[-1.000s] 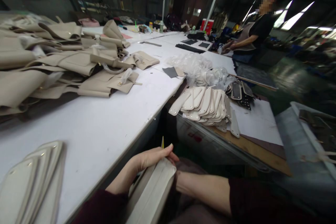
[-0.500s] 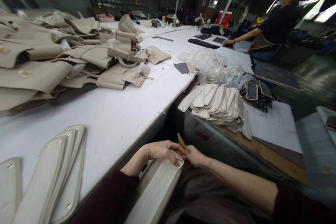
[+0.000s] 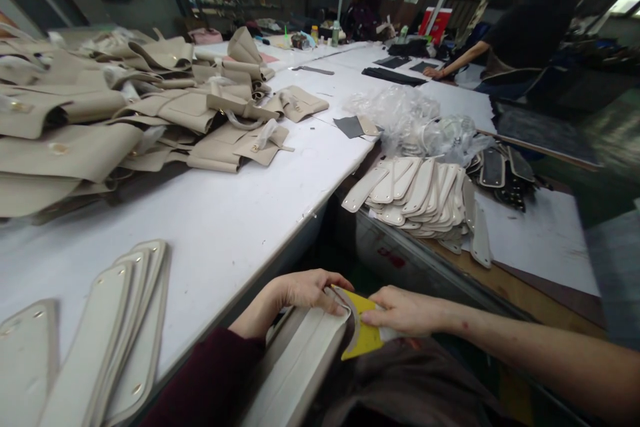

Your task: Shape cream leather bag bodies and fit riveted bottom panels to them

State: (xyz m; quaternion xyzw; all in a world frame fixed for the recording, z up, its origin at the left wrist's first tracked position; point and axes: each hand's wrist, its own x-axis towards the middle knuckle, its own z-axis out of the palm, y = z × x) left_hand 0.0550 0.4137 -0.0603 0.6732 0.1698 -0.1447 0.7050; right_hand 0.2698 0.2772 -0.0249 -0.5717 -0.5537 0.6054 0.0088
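Yellow piece (image 3: 367,340), only a narrow tip half a second ago, has swung round so that its broad face shows, with a curved inner edge, at the far end of the long pale piece (image 3: 303,360). Right hand (image 3: 413,310): its fingers are clasped on the yellow piece, thumb laid over the face; something white shows just under them, too little of it to name. Left hand (image 3: 300,290) is in much the same place as then, its fingers bent over the far end of the long pale piece and gripping it, just beside the yellow piece. That long pale piece slants down toward the wearer's lap, near the edge of the white table (image 3: 225,233), with a line running along its pale surface.

Farther out, at the lower left on the table, overlapping pale straps (image 3: 105,327) with small metal studs lie fanned. Behind them spreads a big heap of beige pieces (image 3: 75,107), some folded or curled. Right of the table edge, a lower surface carries a pile of pale straps (image 3: 425,193), with dark straps (image 3: 493,170) and crumpled clear plastic (image 3: 395,110) near it. Beyond, a co-worker (image 3: 530,33) in dark clothes reaches one hand to the table beside black strips (image 3: 393,77).
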